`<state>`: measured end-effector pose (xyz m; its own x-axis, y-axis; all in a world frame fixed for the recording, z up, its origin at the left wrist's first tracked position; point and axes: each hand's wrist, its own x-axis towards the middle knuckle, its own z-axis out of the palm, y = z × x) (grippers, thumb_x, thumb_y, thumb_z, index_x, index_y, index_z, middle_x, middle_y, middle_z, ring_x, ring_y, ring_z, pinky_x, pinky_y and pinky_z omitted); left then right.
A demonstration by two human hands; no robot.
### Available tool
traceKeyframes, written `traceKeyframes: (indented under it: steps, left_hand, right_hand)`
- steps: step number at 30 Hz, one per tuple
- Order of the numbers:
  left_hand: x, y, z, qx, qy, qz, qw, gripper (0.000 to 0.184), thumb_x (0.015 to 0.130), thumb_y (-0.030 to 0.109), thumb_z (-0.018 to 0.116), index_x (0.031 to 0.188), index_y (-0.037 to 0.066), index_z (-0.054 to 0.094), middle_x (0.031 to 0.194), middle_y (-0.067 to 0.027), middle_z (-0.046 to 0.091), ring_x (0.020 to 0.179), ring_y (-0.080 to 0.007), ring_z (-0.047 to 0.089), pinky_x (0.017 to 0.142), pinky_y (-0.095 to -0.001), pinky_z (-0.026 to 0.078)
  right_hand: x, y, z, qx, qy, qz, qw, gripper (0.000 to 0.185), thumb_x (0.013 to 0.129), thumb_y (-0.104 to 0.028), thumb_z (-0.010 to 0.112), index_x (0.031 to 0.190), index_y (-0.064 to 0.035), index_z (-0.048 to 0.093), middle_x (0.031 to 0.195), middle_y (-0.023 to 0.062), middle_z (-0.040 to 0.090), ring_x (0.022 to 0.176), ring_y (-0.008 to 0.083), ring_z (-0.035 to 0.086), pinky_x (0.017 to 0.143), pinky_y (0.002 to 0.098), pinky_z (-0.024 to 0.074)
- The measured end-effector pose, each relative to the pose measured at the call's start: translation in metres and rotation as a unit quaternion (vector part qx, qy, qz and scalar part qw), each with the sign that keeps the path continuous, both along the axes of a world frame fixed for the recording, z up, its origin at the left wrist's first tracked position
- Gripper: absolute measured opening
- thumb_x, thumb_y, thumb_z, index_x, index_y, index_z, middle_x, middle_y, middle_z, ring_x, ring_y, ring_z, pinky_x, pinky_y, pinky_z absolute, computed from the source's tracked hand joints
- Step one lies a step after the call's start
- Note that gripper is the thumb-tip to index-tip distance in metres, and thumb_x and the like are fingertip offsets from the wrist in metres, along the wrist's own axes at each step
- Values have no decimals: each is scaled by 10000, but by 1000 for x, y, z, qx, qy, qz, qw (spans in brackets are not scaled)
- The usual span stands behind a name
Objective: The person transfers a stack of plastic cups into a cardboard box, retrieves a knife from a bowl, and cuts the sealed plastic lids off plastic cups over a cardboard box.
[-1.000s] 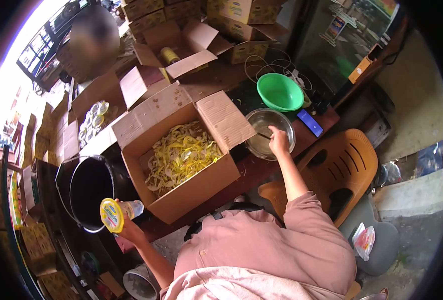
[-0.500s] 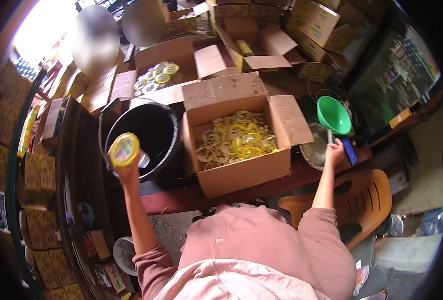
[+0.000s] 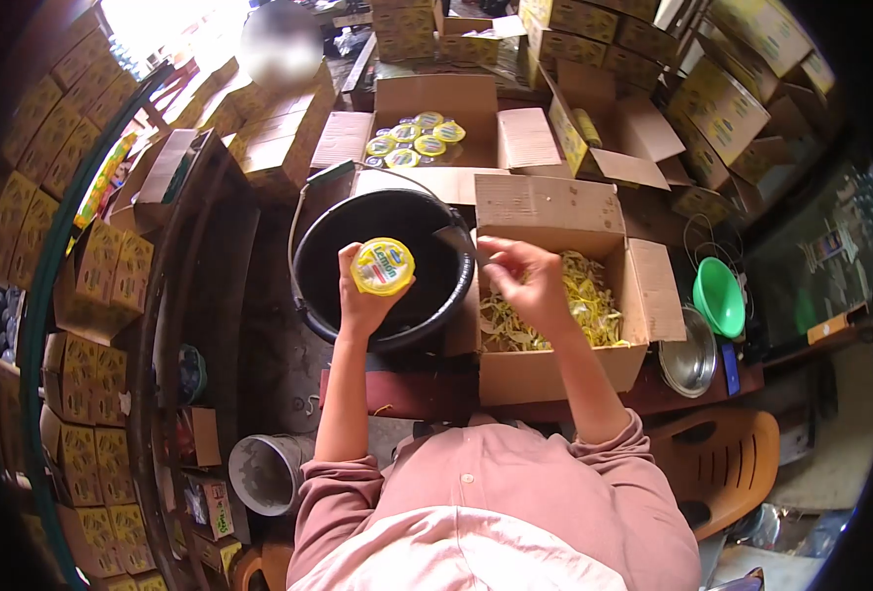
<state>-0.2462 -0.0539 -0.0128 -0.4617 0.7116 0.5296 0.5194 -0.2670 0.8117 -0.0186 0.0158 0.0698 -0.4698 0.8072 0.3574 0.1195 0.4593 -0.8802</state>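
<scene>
My left hand is wrapped round a clear cup with a round yellow lid marked "Lemon", held over the black bucket. My right hand is closed on a knife, its flat grey blade pointing left over the bucket's right rim. The blade is apart from the cup, and the handle is mostly hidden by my fingers. Beneath my right forearm stands an open cardboard box filled with thin yellow strips.
Behind the bucket an open box holds several yellow-lidded cups. To the right are a metal bowl, a green basin and an orange chair. A grey bucket stands low on the left. Stacked cartons line the left side.
My right hand has moved left with the knife, from above the metal bowl to the bucket's right rim. The cup in my left hand now sits over the bucket's middle. The view has shifted left.
</scene>
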Motion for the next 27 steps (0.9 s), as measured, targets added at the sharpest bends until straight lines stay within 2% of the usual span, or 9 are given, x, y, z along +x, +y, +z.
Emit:
traceKeyframes:
  steps: [2,6,7,10,11,15,21,24,27]
  left_hand:
    - [4,-5,9,-24,-28,-19,999,725,558,28,832,1083,61,334,957,-59,503,878,-140,522,785,-262,449]
    - [4,-4,13,-23,12,8,1000,716,561,74,841,1045,64,314,950,-57,505,865,-137,528,776,-270,447]
    - [3,-2,13,-20,17,15,1000,754,557,121,849,1039,62,272,926,-90,548,845,-178,568,762,-287,450]
    - [9,-3,18,-23,-7,5,1000,761,567,132,849,1021,72,242,945,-89,537,853,-168,565,765,-287,450]
    - [8,-3,15,-41,-18,10,999,752,586,127,839,1011,77,221,957,-93,530,854,-165,565,772,-291,452]
    - [8,-3,12,-35,-63,-15,997,748,594,100,828,1036,79,224,956,-98,520,859,-171,564,767,-292,463]
    - [8,-4,11,-36,-52,-4,998,772,590,98,830,1064,80,221,952,-99,512,864,-174,566,753,-296,473]
    - [8,-5,13,-40,-43,-6,998,777,593,100,830,1073,83,219,952,-101,511,866,-175,565,747,-298,475]
    - [9,-5,12,-45,-49,-16,998,784,592,96,827,1082,87,216,949,-106,512,866,-181,564,744,-299,476]
  right_hand:
    - [-27,-7,4,29,-11,69,997,333,762,45,609,1077,-60,632,700,10,568,599,41,478,535,203,417]
    - [-62,-11,5,129,-34,81,988,358,740,51,592,1085,-42,619,717,106,572,577,147,543,546,254,444]
    - [-68,-11,4,143,-59,75,985,365,728,50,591,1081,-41,619,724,137,567,587,213,559,559,287,458]
    - [-78,-11,3,160,-90,101,978,330,733,15,560,1058,-12,614,737,158,546,699,311,559,650,379,473]
    - [-81,-9,-2,191,-64,101,974,365,720,49,590,1072,-43,625,696,146,530,590,265,532,558,326,455]
    - [-82,-12,8,168,-94,121,974,290,712,32,571,996,21,626,749,157,529,726,303,557,691,376,471]
    - [-80,-11,1,181,-98,137,969,293,704,37,575,992,22,628,752,157,529,726,301,556,696,374,472]
    - [-81,-9,-3,181,-77,132,972,342,707,78,568,1029,-18,634,693,129,504,628,247,527,587,329,454]
    - [-81,-10,-1,167,-91,134,973,330,711,72,568,1025,-9,631,711,134,508,642,260,536,601,338,459]
